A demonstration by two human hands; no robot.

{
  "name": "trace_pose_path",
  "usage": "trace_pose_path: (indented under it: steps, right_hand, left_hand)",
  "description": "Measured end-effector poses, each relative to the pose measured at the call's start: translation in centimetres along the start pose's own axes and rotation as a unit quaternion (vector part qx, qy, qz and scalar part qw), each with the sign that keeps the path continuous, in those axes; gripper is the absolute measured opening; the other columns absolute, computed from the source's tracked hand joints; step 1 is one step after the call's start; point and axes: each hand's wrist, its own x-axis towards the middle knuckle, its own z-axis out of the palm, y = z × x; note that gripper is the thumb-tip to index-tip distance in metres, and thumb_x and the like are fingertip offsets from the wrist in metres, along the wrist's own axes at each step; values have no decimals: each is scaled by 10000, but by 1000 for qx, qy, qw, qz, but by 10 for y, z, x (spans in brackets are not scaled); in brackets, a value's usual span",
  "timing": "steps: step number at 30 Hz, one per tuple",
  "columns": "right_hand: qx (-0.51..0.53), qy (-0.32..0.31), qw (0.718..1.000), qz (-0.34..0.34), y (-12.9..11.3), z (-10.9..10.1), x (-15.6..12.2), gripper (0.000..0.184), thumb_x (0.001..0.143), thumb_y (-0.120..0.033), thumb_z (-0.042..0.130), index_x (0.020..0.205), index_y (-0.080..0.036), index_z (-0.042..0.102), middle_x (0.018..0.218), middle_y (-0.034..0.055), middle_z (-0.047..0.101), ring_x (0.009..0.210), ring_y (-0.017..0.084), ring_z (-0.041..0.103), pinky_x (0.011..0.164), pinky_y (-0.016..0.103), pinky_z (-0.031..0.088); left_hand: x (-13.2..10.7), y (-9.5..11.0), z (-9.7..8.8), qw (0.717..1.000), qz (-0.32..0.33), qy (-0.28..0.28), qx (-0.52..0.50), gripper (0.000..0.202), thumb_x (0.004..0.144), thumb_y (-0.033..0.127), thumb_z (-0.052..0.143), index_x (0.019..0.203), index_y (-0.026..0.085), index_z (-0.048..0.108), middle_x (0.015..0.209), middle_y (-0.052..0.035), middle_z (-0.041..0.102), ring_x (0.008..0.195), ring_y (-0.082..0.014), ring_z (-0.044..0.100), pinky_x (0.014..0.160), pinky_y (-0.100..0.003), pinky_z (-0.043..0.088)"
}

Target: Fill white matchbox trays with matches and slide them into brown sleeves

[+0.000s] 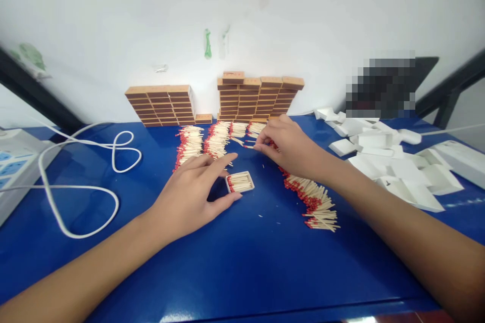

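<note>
A small white matchbox tray (250,189) filled with red-tipped matches (239,181) lies on the blue table. My left hand (191,189) is at its left side, the thumb along the near edge and a fingertip by the left corner, holding it loosely. The index finger stretches out above the tray. Beyond it, my right hand (286,143) is closed in a pinch at a match (248,147), its red head close to the fingertips. Rows of loose matches (217,139) lie behind the tray, partly hidden by my hands. Another curved row of matches (312,201) lies beneath my right forearm.
Closed matchboxes stand against the wall in a left stack (161,105) and a right stack (257,98). White empty trays (401,171) are heaped at the right. A looping white cable (45,176) and a power strip (17,161) lie at the left. The table's front edge (303,310) shows below.
</note>
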Motion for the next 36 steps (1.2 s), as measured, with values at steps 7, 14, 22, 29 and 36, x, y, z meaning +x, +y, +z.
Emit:
trace_pose_path:
  steps: [7,14,22,29,36]
  right_hand:
    - [101,-73,989,-83,-42,-13,-17,131,1044,-242,636,930,-197,682,967,78,676,965,254,555,884,410,442]
    - [91,-59,989,-104,-50,1,-20,110,1031,-187,627,937,-184,686,997,94,678,995,261,557,925,411,448]
    - [10,78,997,19,-4,8,1,128,998,-270,633,908,-224,712,910,98,681,950,291,552,910,452,418]
    - [-62,37,996,47,20,20,10,140,966,-300,661,950,-212,768,983,127,677,1029,324,529,895,461,396]
    - [-78,42,995,50,19,22,11,165,965,-299,666,1020,-183,771,998,143,682,1040,335,511,886,459,398]
  left_hand:
    - [1,0,-1,1000,-5,-1,6,638,970,404,762,1526,197,526,1099,-80,803,1069,-287,730,970,-474,598]
    - [-1,-2,1,1000,-7,-5,6,648,965,410,765,1525,197,519,1094,-85,788,1042,-277,734,951,-461,606]
    - [-1,1,-1,1000,-1,-5,4,639,971,393,764,1527,211,508,1089,-65,812,1088,-288,730,982,-471,594]
    - [0,2,-2,1000,-9,-9,4,640,969,397,761,1529,211,514,1105,-70,814,1118,-298,729,996,-476,591]
    - [1,2,-2,1000,-8,-12,6,635,974,411,753,1523,193,522,1091,-74,816,1124,-302,723,988,-473,599]
